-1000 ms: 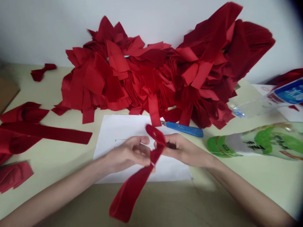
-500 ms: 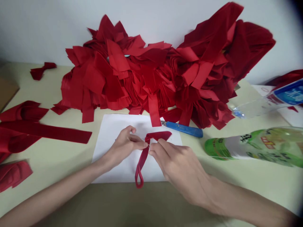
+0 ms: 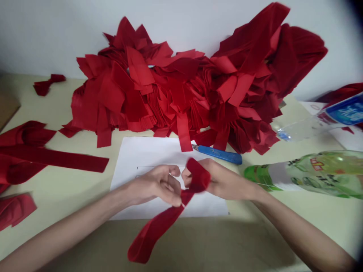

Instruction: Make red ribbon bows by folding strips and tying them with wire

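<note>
A strip of red velvet-like ribbon [image 3: 159, 226] runs through both hands, with a long tail hanging down toward me. My left hand [image 3: 159, 185] pinches the ribbon at a gathered point near its fingertips. My right hand [image 3: 224, 181] holds a folded loop of the same ribbon [image 3: 198, 175] over its fingers. The two hands sit close together above a white paper sheet [image 3: 133, 158]. The ribbon's gathered centre is partly hidden by my fingers.
A large heap of red fabric strips [image 3: 176, 87] stands against the wall. A blue utility knife [image 3: 219, 155] lies beside it. To the right lie a green-labelled plastic bottle [image 3: 309, 173] and a clear wrapped pack [image 3: 346, 113]. Red strips [image 3: 51, 160] and a small red bow [image 3: 45, 85] lie left.
My hands have drawn apart and lowered. The ribbon's small loop and short tail are gone, replaced by a larger loop at my right hand and a long tail hanging toward me.
</note>
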Demonstrator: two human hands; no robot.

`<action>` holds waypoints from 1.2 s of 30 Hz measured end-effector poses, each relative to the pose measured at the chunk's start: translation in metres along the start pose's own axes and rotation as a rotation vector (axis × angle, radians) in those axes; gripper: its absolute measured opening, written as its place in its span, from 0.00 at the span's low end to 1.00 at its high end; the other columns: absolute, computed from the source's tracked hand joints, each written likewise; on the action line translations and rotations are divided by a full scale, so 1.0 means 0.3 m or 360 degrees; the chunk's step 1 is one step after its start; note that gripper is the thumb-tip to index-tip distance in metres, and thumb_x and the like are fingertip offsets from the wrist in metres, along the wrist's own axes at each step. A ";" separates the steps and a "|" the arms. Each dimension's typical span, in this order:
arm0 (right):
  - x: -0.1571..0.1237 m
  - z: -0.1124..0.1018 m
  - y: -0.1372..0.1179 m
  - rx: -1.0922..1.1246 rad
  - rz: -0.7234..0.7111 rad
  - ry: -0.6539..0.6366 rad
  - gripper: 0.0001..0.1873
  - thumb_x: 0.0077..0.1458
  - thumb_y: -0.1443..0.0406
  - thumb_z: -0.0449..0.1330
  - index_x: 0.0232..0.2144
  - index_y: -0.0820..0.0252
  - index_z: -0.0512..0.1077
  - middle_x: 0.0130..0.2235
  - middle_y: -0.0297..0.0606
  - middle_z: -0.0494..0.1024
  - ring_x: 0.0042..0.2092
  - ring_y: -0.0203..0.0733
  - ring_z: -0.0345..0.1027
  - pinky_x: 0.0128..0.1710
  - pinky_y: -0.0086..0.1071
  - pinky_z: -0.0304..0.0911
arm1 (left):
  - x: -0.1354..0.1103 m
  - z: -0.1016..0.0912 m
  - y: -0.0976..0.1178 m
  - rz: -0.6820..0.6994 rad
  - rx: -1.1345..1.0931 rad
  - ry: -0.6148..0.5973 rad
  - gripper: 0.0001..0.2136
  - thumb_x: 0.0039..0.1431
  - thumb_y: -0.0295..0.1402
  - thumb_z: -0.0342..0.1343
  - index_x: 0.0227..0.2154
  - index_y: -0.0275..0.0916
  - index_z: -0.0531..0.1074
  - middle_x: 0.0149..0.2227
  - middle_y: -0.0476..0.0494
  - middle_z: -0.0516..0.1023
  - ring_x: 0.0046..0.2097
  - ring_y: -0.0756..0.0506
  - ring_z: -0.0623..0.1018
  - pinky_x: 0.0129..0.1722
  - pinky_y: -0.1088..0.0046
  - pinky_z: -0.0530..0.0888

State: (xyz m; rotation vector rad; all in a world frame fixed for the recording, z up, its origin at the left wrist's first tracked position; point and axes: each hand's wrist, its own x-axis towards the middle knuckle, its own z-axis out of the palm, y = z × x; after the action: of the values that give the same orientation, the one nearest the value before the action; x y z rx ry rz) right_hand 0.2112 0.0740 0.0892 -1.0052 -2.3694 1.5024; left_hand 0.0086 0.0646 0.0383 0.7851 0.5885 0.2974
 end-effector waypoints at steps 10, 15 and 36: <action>0.012 0.104 -0.095 -0.1526 0.0049 0.0292 0.06 0.52 0.75 0.53 0.31 0.65 0.69 0.30 0.41 0.72 0.26 0.38 0.63 0.21 0.33 0.44 | 0.007 0.016 0.033 0.0227 0.0245 0.0879 0.18 0.41 0.19 0.57 0.29 0.41 0.54 0.18 0.58 0.69 0.24 0.52 0.66 0.29 0.74 0.60; 0.000 0.113 -0.023 -0.0998 0.0269 0.0763 0.12 0.62 0.65 0.47 0.33 0.62 0.69 0.31 0.38 0.74 0.28 0.36 0.65 0.26 0.31 0.51 | 0.005 -0.012 0.037 0.0347 -0.0256 0.0829 0.18 0.43 0.23 0.63 0.30 0.40 0.58 0.25 0.50 0.75 0.31 0.49 0.73 0.36 0.71 0.64; 0.041 0.075 0.054 0.0969 0.0121 0.0377 0.15 0.55 0.57 0.58 0.26 0.63 0.71 0.25 0.31 0.67 0.27 0.31 0.53 0.28 0.29 0.50 | 0.021 -0.023 0.008 0.0269 -0.0417 0.0207 0.09 0.48 0.27 0.63 0.32 0.36 0.69 0.27 0.46 0.77 0.31 0.49 0.75 0.36 0.73 0.70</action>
State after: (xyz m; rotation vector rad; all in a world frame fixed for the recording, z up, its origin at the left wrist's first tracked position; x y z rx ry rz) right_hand 0.1986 0.0692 0.0620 -1.0401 -1.5732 1.8415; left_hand 0.0093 0.0731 0.0338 0.5653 0.5917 0.5725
